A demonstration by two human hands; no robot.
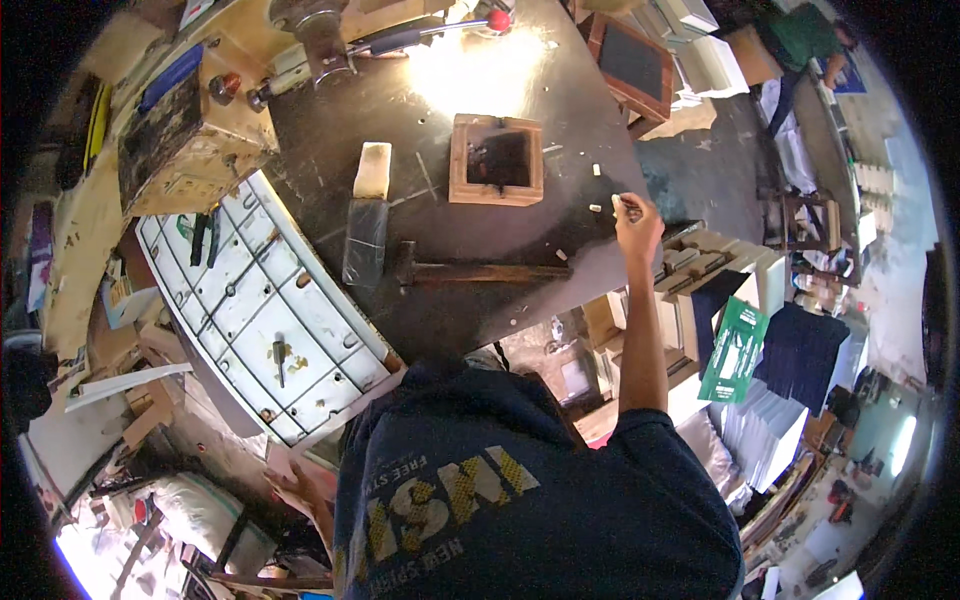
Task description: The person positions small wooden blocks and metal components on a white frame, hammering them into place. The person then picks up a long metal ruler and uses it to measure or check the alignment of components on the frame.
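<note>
Nearest, low beside the dark T-shirt (450, 480), the left hand (297, 490) hangs with its fingers parted, well apart from the workbench (470, 230). Left of the shirt a white gridded panel (260, 310) slants along the bench's left edge, a short metal rod (280, 362) on its near part and a dark, two-armed tool (205, 240) toward its far end.

A hammer (490, 273) lies along the near edge of the workbench, head leftward. Beyond the handle's tip, at the right edge near the near-right corner, the right hand (640, 232) pinches a small pale piece (617, 204) — it sits right at the fingertips, the thumb and fingers closed on it. Loose pale chips (595, 208) lie on the bench, one just left of the grip.

Farther in, a black-wrapped block (367, 235) with a pale end stands left of a square wooden box (496, 160) with a dark inside. By the far-left corner is a grimy wooden case (195, 135); toward the far edge, a red-knobbed lever (430, 35).
</note>
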